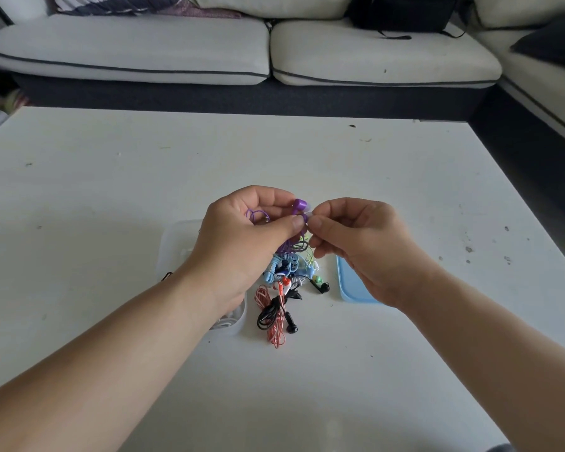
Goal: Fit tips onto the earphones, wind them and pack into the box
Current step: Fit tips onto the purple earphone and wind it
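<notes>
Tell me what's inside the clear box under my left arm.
The clear box shows only a bit of white cable at its near end. The left hand and forearm cover the rest, so its other contents cannot be seen.

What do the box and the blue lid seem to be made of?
Box: likely translucent plastic, frosted; white contents and the table show dimly through its wall. Blue lid: probably opaque plastic, smooth and matte, with a moulded rounded rim.
</notes>
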{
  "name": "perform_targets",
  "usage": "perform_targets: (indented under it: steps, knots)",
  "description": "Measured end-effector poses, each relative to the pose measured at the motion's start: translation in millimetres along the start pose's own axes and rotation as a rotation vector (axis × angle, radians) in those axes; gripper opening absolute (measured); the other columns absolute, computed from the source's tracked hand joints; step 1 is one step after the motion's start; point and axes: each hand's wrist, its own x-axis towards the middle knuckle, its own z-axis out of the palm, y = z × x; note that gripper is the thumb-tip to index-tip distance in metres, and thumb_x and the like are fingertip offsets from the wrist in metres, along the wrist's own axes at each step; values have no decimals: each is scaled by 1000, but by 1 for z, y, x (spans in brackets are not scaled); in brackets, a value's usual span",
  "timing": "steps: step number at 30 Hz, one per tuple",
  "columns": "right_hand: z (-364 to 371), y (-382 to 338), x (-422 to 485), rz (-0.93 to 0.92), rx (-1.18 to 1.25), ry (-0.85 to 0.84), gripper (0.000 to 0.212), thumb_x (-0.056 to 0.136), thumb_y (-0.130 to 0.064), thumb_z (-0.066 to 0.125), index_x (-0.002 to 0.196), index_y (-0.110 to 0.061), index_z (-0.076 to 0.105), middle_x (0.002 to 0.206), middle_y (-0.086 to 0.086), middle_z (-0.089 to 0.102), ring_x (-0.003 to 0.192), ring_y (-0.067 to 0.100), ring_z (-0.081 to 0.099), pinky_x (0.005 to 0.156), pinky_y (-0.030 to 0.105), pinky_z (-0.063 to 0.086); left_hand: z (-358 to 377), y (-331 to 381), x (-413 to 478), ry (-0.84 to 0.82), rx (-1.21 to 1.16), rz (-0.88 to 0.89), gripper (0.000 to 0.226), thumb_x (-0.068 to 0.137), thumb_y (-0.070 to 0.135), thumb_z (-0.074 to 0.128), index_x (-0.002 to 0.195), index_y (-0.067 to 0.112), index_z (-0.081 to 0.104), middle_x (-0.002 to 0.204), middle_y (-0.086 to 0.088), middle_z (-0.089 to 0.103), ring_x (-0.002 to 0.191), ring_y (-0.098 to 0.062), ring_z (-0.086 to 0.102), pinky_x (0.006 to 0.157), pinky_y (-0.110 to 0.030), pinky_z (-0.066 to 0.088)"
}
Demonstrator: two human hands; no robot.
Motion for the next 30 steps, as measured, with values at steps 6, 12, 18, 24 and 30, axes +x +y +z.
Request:
perform_targets:
  steps: [6,12,18,24,30]
  knots:
    - [7,5,-1,-90,0,66,6,88,2,74,87,-3,77,79,16,74,71,26,66,73,35,58,0,1,-1,22,-15,-2,23,85,-8,77,92,14,77,89,-9,80,91,-35,78,92,-51,62]
    - [4,-1,-2,14,228,-59,7,92,3,67,96,7,71,79,16,67,71,21,63,66,28,56,-1,4,-1,9,-39,1,20,85,-5,78,93,14,76,91,-11,80,85,-31,78,88,-48,63]
    - [0,-3,-1,15,142,-29,6,88,1,73,92,6,71,72,15,68,65,24,65,65,29,58,-1,2,-1,-4,-34,-11,21,85,-5,78,99,11,76,92,-9,80,92,-32,78,90,-46,63]
    - [-3,-4,-2,-114,-144,26,3,89,-6,77,90,-3,75,72,15,73,65,27,66,72,37,60,0,3,-2,-5,-57,-19,20,85,-6,77,100,8,75,93,-11,80,89,-36,78,90,-48,62]
    - [-2,-5,-3,-149,-222,51,6,90,-2,74,87,-7,76,73,15,74,64,27,68,74,39,62,-1,1,-2,-20,-74,-43,19,86,-6,77,100,7,75,94,-12,80,89,-34,78,88,-46,63]
